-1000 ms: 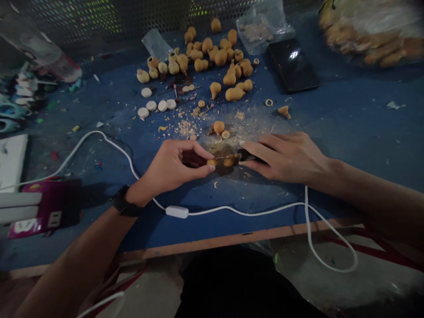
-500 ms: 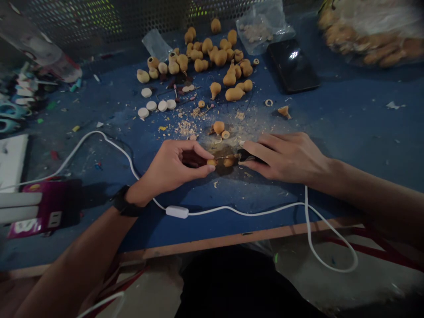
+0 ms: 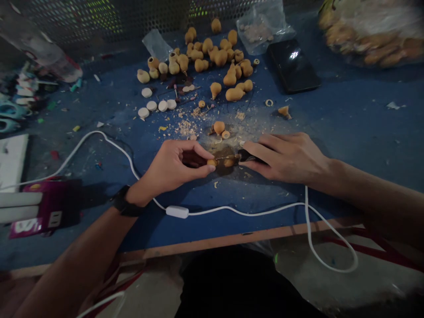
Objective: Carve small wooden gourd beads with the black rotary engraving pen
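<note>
Zero change this last second; left hand (image 3: 172, 167) stays pinched on a small gourd (image 3: 212, 162); right hand (image 3: 286, 157) clamped round a dark tool (image 3: 247, 155) touching it.

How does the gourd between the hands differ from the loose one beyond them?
The held gourd is pinched in the left hand; the loose gourd lies untouched. A dark tool in the right hand meets the held gourd; only shavings surround the loose gourd. Both are tan.
</note>
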{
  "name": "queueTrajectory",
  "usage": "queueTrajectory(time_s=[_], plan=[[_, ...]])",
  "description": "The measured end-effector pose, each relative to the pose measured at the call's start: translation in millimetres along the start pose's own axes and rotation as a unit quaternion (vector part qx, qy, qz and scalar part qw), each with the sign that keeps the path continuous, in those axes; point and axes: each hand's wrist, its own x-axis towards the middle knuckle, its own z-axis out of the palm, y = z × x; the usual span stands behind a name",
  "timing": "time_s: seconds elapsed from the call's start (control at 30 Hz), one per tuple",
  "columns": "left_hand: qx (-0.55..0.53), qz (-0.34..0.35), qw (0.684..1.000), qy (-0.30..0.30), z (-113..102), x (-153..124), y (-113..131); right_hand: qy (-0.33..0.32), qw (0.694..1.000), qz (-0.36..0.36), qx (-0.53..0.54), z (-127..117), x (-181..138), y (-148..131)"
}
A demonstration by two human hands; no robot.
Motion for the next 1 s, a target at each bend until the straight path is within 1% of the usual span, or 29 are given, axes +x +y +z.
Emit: queueTrajectory(time_s=[0.13, 0.23, 0.3, 0.47, 0.53, 0.7, 0.83, 0.9, 1.0], plan=[[-0.003, 0.000, 1.000, 0.000, 0.1, 0.0, -0.8, 0.016, 1.000, -0.011, 0.017, -3.9, 1.9, 1.6], [-0.004, 0.003, 1.000, 0.005, 0.5, -0.4, -0.9, 0.008, 0.999, -0.012, 0.040, -5.7, 2.5, 2.7], [-0.003, 0.002, 1.000, 0.006, 0.7, -0.6, -1.0, 0.005, 0.999, -0.009, 0.036, -5.3, 2.2, 2.5], [-0.005, 0.003, 1.000, 0.006, 0.8, -0.4, -0.9, 0.033, 0.999, -0.018, -0.004, -1.4, 1.0, -0.1], [-0.006, 0.005, 1.000, 0.008, 0.5, -0.2, -0.4, 0.030, 0.999, -0.018, -0.013, -0.3, 0.5, -0.5], [-0.006, 0.011, 1.000, 0.002, 0.0, -0.3, -0.4, 0.035, 0.999, -0.024, -0.011, -0.7, 0.8, 0.4], [-0.004, 0.009, 1.000, 0.003, -0.1, -0.3, -1.9, 0.040, 0.999, -0.026, 0.014, -2.4, 1.4, 1.6], [-0.003, 0.006, 1.000, 0.003, -0.3, 0.0, -1.9, 0.055, 0.998, -0.025, 0.022, -2.1, 0.8, 1.7], [-0.001, 0.004, 1.000, 0.003, -0.9, 0.6, -1.3, 0.078, 0.997, -0.006, 0.003, -0.6, -0.7, 1.5]])
